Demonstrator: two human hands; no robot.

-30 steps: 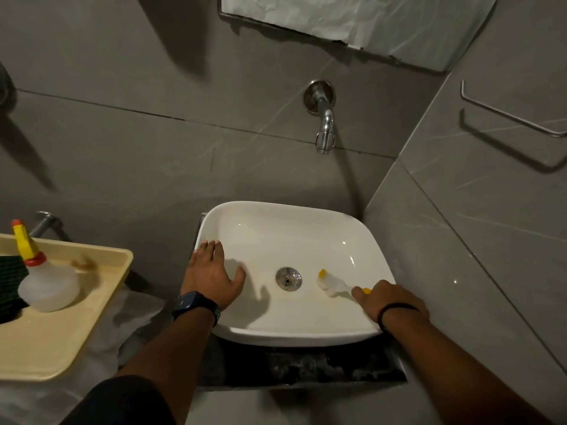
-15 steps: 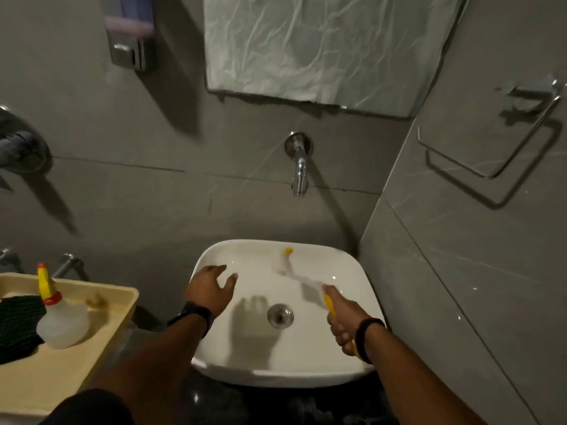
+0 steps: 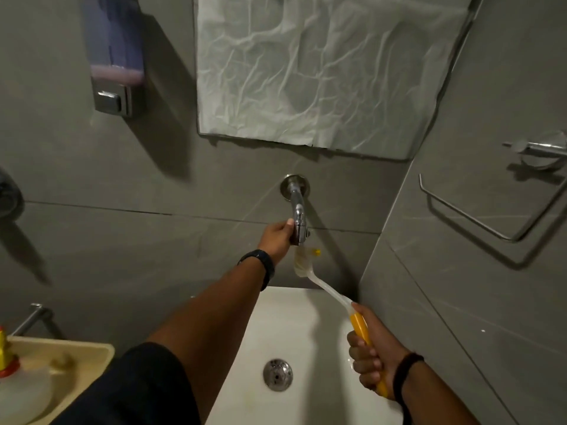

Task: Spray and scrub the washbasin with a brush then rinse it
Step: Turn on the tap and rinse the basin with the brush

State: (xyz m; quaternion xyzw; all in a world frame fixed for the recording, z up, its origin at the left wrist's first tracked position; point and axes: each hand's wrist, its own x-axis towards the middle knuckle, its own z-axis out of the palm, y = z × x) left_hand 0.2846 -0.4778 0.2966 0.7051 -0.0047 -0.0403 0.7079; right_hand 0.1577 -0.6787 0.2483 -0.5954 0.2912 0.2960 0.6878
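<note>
A view from above looks down two bare forearms reaching toward a grey tiled wall. Near the middle of the frame, the left hand (image 3: 277,237) grips the lower end of a chrome wall tap (image 3: 297,210), its fingers (image 3: 288,223) wrapped around the left side of the spout and touching the metal. A dark watch (image 3: 260,265) sits on that wrist. At the lower right, the right hand (image 3: 372,354) is clenched around the yellow handle of a brush (image 3: 325,286); the fingers (image 3: 357,348) curl over the handle from the left, and the yellow end sticks out below the fist. The brush's pale neck rises up and to the left from the hand, and its whitish bristle head, with a yellow tip, sits directly under the tap's outlet, just beside the left hand. A dark band (image 3: 405,372) circles the right wrist. Below both hands, at the bottom centre of the frame, lies the white washbasin (image 3: 313,326), with a round metal drain (image 3: 277,374) between the two forearms. At the lower left, a cream tray (image 3: 89,360) holds a clear spray bottle (image 3: 18,391) with a red and yellow top, well apart from both hands. Above the tap hangs a mirror covered in wrinkled white paper (image 3: 319,69). A soap dispenser (image 3: 116,56) is fixed at the upper left, and a metal towel ring (image 3: 478,216) at the right.
</note>
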